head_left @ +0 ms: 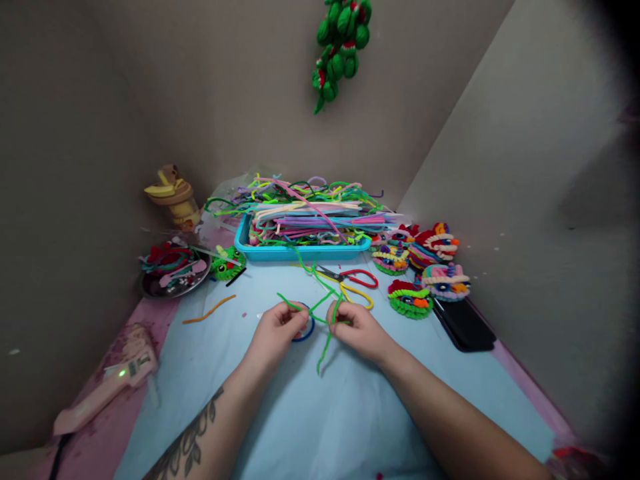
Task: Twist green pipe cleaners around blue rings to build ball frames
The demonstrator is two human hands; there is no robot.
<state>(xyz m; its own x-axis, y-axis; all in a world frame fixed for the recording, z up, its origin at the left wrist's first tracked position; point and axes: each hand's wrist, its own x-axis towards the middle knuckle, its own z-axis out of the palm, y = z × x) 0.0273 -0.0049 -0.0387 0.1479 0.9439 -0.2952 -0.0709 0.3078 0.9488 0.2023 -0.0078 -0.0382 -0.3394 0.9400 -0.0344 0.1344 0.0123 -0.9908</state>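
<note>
Over the middle of the blue-covered table, my left hand (280,328) pinches a blue ring (311,328) together with green pipe cleaners (320,305). My right hand (357,327) is closed on the green pipe cleaners too, a short way to the right. The green strands cross between the two hands, and one end (323,360) hangs below my right fingers. How the strands join the ring is hidden by my fingertips. Just beyond my right hand lie scissors (345,277) with one red and one yellow handle.
A blue tray (300,253) heaped with pipe cleaners stands at the back. Several colourful fuzzy bird heads (410,299) and a black phone (465,327) are at right. At left are a metal bowl (150,291), a green fuzzy figure (229,264), an orange pipe cleaner (210,311) and a lit glue gun (107,393).
</note>
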